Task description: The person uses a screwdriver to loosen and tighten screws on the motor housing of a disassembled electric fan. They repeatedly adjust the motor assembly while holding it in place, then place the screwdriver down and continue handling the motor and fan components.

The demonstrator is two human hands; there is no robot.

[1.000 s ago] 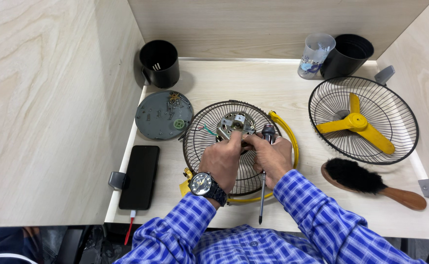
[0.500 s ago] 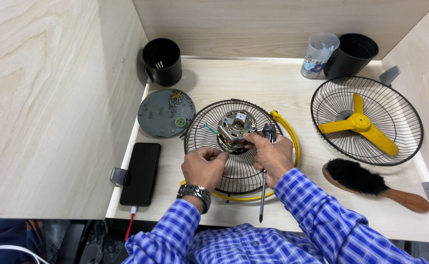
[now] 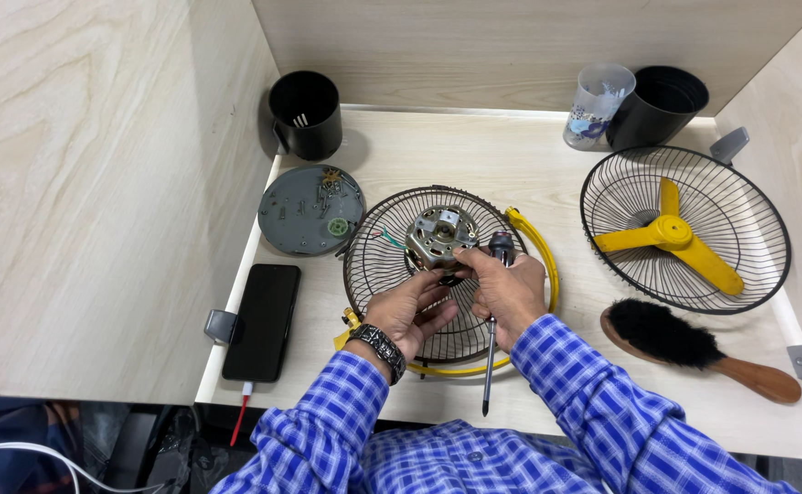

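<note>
Silvery metal fan motor (image 3: 439,236) sits mid-table at centre of round black wire fan guard (image 3: 392,293). Left hand (image 3: 410,309) under motor's near side, fingers loosely curled, touching it. Right hand (image 3: 508,293) closed on black-handled screwdriver (image 3: 492,329), tip pointing near, fingertips on motor. Wooden-handled black brush (image 3: 684,343) right; black phone (image 3: 262,320) left.

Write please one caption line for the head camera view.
Left hand and right hand, holding a screwdriver, touch a grey metal fan motor on a black wire grille.
</note>
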